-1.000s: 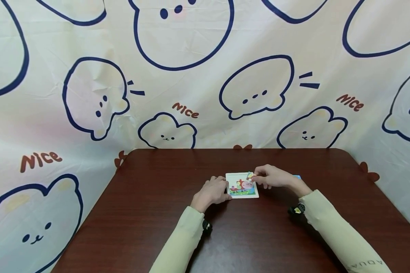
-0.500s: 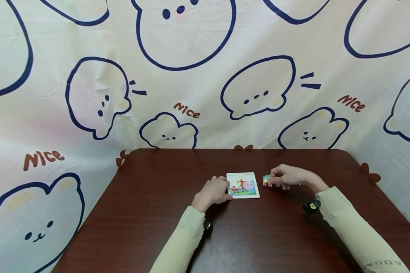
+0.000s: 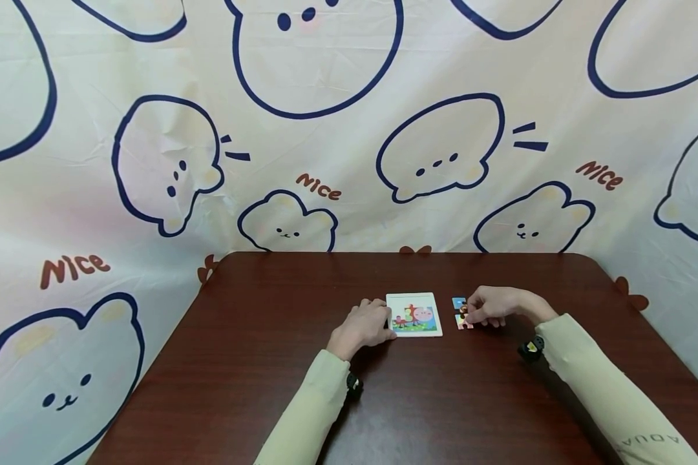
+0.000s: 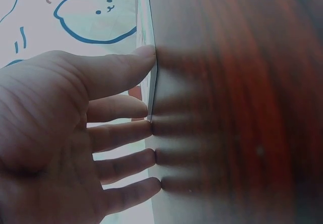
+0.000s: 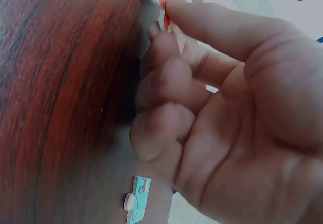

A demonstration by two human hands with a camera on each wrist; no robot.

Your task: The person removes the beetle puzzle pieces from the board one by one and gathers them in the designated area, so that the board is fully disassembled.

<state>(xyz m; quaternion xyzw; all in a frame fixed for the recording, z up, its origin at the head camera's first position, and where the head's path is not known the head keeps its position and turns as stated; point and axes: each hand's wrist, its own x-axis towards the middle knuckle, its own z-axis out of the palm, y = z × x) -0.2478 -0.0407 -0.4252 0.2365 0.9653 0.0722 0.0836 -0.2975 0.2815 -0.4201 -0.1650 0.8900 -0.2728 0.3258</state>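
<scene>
A white puzzle board (image 3: 401, 299) lies mid-table, its lower part filled with a colourful cartoon picture. My left hand (image 3: 363, 328) rests against its left side. In the left wrist view the thumb (image 4: 118, 72) touches the board's edge and the fingers, nearly straight, reach down to the tabletop. To the right of the board, my right hand (image 3: 491, 306) pinches a small puzzle piece (image 5: 162, 7) between thumb and forefinger, the other fingers curled under. Beside those fingertips lie a blue piece (image 3: 458, 302) and a pinkish one (image 3: 464, 322); which piece is pinched is partly hidden.
The dark brown wooden table (image 3: 302, 284) ends at a cloth backdrop (image 3: 349, 213) printed with cartoon bears. A teal piece (image 5: 140, 199) lies on the table below the right hand in the right wrist view.
My right hand has moved from the board's upper right corner to the right, carrying a puzzle piece off it, and then slightly down to the other pieces. My left hand has stayed put.
</scene>
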